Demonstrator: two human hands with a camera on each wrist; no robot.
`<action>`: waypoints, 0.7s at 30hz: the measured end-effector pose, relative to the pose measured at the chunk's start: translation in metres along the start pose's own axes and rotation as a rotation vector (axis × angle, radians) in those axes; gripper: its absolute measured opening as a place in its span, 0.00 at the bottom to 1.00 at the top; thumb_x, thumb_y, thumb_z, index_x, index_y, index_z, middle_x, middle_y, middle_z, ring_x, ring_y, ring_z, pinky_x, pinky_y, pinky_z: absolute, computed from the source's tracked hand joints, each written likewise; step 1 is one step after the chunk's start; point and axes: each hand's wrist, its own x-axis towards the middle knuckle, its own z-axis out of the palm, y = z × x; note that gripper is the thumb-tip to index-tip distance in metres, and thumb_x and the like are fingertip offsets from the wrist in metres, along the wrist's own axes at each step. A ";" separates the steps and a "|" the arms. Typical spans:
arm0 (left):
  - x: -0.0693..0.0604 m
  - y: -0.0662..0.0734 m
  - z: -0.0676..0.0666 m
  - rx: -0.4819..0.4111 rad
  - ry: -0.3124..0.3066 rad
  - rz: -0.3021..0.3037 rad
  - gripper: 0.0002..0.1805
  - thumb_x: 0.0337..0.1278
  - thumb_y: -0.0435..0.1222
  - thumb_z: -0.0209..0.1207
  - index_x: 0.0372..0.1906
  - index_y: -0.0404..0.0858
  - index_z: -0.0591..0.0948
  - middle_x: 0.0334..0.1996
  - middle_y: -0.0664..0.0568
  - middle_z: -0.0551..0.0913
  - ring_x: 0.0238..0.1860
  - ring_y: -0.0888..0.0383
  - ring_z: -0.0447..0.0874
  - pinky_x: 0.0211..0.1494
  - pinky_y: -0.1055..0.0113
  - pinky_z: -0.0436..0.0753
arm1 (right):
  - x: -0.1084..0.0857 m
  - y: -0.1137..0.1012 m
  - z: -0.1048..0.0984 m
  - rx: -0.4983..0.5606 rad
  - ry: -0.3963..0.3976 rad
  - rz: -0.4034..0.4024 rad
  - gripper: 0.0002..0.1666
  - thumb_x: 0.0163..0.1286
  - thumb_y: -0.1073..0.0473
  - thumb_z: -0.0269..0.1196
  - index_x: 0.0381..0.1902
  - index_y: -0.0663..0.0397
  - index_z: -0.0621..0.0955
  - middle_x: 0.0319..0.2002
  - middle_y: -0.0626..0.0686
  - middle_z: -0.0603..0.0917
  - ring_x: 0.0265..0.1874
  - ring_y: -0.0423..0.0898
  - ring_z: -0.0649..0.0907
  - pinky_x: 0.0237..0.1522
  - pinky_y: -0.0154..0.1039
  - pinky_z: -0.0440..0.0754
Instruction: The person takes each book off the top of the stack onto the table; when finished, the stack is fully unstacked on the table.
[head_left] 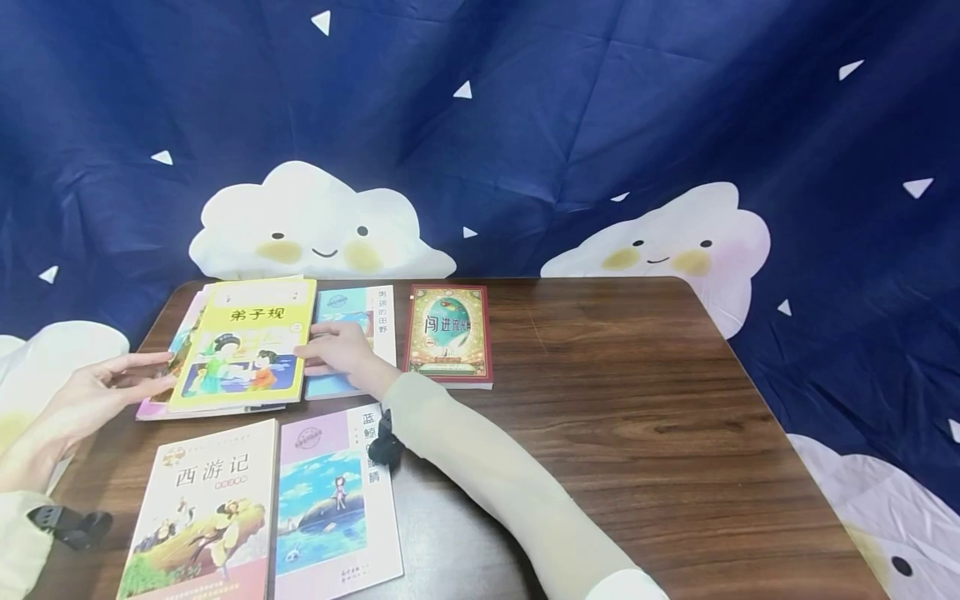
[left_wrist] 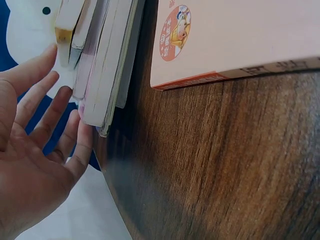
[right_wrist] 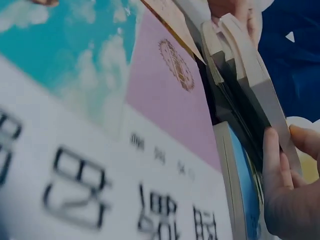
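Note:
A yellow picture book [head_left: 258,312] tops a stack of books at the back left of the table. My right hand [head_left: 341,354] pinches its right edge; in the right wrist view, that hand [right_wrist: 295,185] has the book's edge between thumb and fingers. My left hand [head_left: 97,396] is at the stack's left side, its fingers spread and loosely extended. In the left wrist view, the fingertips of the left hand [left_wrist: 45,145] lie at the edges of the stacked books [left_wrist: 107,65]. A pinkish-purple book [head_left: 153,408] shows beneath the yellow one.
A blue-and-white book [head_left: 382,342] lies partly behind the right hand, and a red-bordered book [head_left: 448,333] is right of it. Closer in lie a cream book [head_left: 210,500] and a lilac-and-blue book [head_left: 330,500]. Brown tabletop [head_left: 615,400] extends right; a blue curtain [head_left: 525,125] hangs behind.

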 end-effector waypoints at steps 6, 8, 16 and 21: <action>0.001 -0.001 0.002 0.073 0.034 0.015 0.38 0.70 0.53 0.66 0.78 0.44 0.70 0.38 0.91 0.75 0.42 0.91 0.69 0.74 0.44 0.67 | -0.007 -0.004 -0.014 0.057 -0.063 0.031 0.33 0.65 0.71 0.72 0.67 0.56 0.78 0.42 0.57 0.90 0.40 0.51 0.91 0.47 0.44 0.93; 0.001 -0.001 0.003 0.091 0.057 0.011 0.38 0.69 0.54 0.66 0.78 0.44 0.71 0.37 0.91 0.75 0.41 0.91 0.68 0.72 0.47 0.67 | -0.010 -0.006 -0.018 0.075 -0.080 0.025 0.31 0.66 0.71 0.71 0.66 0.53 0.78 0.42 0.56 0.89 0.38 0.49 0.90 0.47 0.44 0.93; 0.001 0.000 0.005 0.068 0.043 0.004 0.40 0.69 0.56 0.66 0.80 0.46 0.68 0.35 0.90 0.76 0.43 0.90 0.63 0.73 0.24 0.57 | -0.039 -0.025 -0.048 0.123 -0.082 -0.033 0.30 0.67 0.73 0.68 0.64 0.47 0.79 0.45 0.58 0.88 0.38 0.48 0.89 0.45 0.44 0.93; 0.001 0.003 0.007 0.095 0.055 0.009 0.39 0.69 0.56 0.66 0.78 0.45 0.71 0.36 0.87 0.77 0.43 0.89 0.65 0.71 0.38 0.68 | -0.070 -0.038 -0.081 0.086 -0.098 -0.082 0.32 0.69 0.72 0.66 0.68 0.50 0.75 0.52 0.63 0.89 0.41 0.48 0.90 0.49 0.50 0.92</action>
